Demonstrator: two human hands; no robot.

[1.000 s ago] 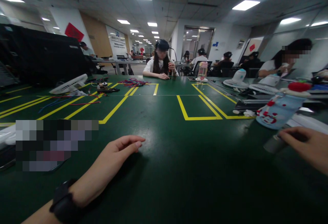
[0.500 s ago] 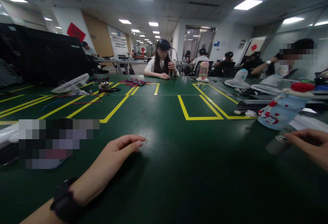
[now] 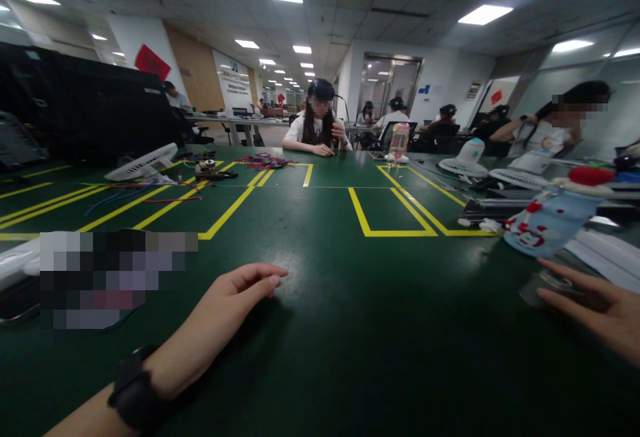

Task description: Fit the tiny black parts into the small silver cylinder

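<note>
My left hand [image 3: 227,313] lies flat on the green table [image 3: 350,330], fingers together and pointing right, holding nothing. A black watch [image 3: 133,390] sits on its wrist. At the right edge my right hand [image 3: 600,307] reaches in with thumb and finger stretched along either side of a small grey cylinder [image 3: 540,285] that rests on the table. Just behind the cylinder stands a pale blue bottle [image 3: 545,223] with red marks and a red cap.
Yellow tape lines [image 3: 390,231] mark boxes on the table. White fan parts [image 3: 143,162], loose wires [image 3: 263,159] and a pink bottle [image 3: 396,140] lie farther back. A flat dark item sits at my left. Other people sit across and to the right.
My right hand has shifted: it gripped the grey cylinder a second ago, slid back, and now its fingers reach out along both sides of it. My left hand has stayed still.
</note>
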